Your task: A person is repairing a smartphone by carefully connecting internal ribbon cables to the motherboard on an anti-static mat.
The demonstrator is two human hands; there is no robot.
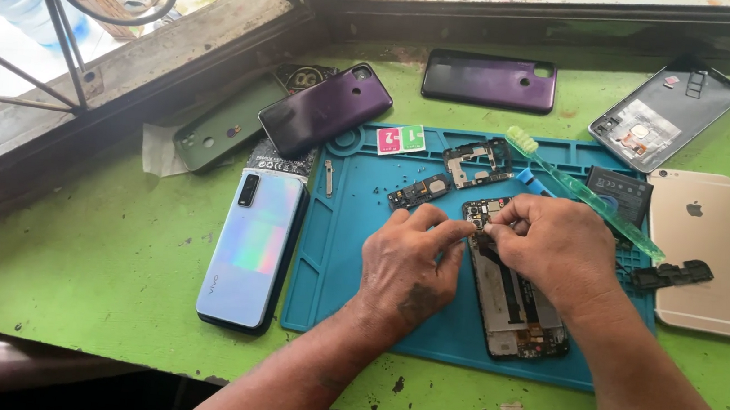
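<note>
Between both hands, over the upper end of an opened phone [514, 289] lying face-down w/ back cover off, on a blue repair mat [350, 258]. Left hand [408, 268] pinched shut, thumb + forefinger tips meeting those of right hand [555, 248], also pinched; something tiny gripped at the meeting point, too small to tell what. Loose bits just beyond the fingertips: small circuit board [419, 191], black inner frame piece [478, 163], green toothbrush [583, 192] angled past right hand. Left of left hand, off the mat on the green counter [105, 268]: iridescent white phone [252, 247], purple phone [325, 110]. Right of right hand: gold phone [704, 250], loose battery [619, 191].

Risks, as judgement: pinched part likely slips if grip eases, then lost among mat clutter or off counter edge. Too much pull could tear a flex or connector. Tiny screws near the board could scatter if a wrist brushes the mat.
</note>
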